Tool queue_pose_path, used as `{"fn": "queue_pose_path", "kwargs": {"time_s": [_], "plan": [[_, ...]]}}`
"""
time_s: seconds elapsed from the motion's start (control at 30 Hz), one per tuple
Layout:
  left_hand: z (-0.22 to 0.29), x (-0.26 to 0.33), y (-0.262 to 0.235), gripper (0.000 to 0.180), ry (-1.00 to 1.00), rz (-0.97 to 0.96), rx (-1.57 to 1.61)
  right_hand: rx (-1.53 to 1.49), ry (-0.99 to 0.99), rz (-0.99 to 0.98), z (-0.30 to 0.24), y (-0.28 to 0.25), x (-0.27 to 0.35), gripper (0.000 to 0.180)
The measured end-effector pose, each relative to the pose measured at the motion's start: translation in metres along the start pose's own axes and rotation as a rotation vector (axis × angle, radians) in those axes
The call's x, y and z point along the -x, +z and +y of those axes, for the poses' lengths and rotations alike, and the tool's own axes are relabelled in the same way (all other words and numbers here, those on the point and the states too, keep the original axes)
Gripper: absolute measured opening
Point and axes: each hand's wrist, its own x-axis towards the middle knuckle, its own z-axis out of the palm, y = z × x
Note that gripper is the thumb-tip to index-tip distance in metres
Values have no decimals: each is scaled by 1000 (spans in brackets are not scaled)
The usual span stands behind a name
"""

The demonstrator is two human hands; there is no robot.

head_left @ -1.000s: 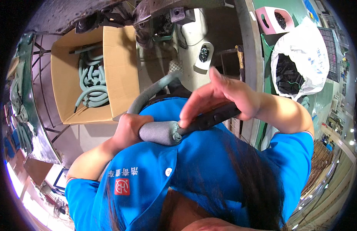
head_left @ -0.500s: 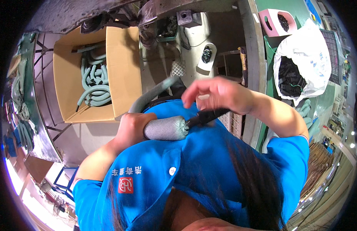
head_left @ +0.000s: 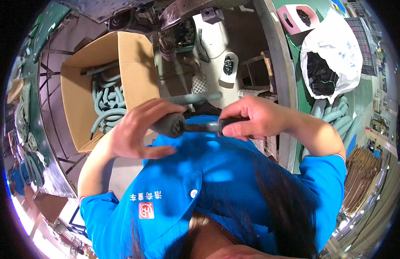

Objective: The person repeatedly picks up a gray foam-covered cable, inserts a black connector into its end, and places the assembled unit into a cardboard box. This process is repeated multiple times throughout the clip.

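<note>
A bent tube covered with a grey foam sleeve [head_left: 169,124] lies across the front of my blue shirt. Its other foam-covered arm [head_left: 195,98] reaches rightward just beyond. From the gathered foam end sticks out a bare dark rod [head_left: 200,127], which runs into a black end piece [head_left: 225,124]. My right hand [head_left: 258,117] pinches that black piece between thumb and fingers. Around the foam end, my left hand [head_left: 137,129] is spread, fingers above and thumb below; whether its palm touches the foam is hidden.
Left stands an open cardboard box [head_left: 141,73] of grey foam-covered tubes. On the green table [head_left: 368,103] at right are a white sack [head_left: 338,47] of black pieces, a pink container [head_left: 290,21] and more grey tubes [head_left: 333,114]. Dark machinery [head_left: 182,13] hangs across the far side.
My left hand has loosened from the foam and spread its fingers. My right hand, blurred before, now pinches the black piece. The foam end has shifted left and farther from me.
</note>
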Motion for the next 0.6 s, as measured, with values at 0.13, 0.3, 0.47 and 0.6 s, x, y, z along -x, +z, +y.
{"fn": "queue_pose_path", "kwargs": {"time_s": [0.13,0.3,0.47,0.6], "plan": [[8,-33,17,34,29,-253,-231,167,-59,46,7,14,-12,25],[-21,-43,36,48,-158,-1055,324,372,-80,17,11,37,-10,26],[-4,-28,36,31,155,-612,230,231,-56,101,30,43,17,27],[24,-21,56,27,150,-510,196,268,-173,104,39,51,39,29]]}}
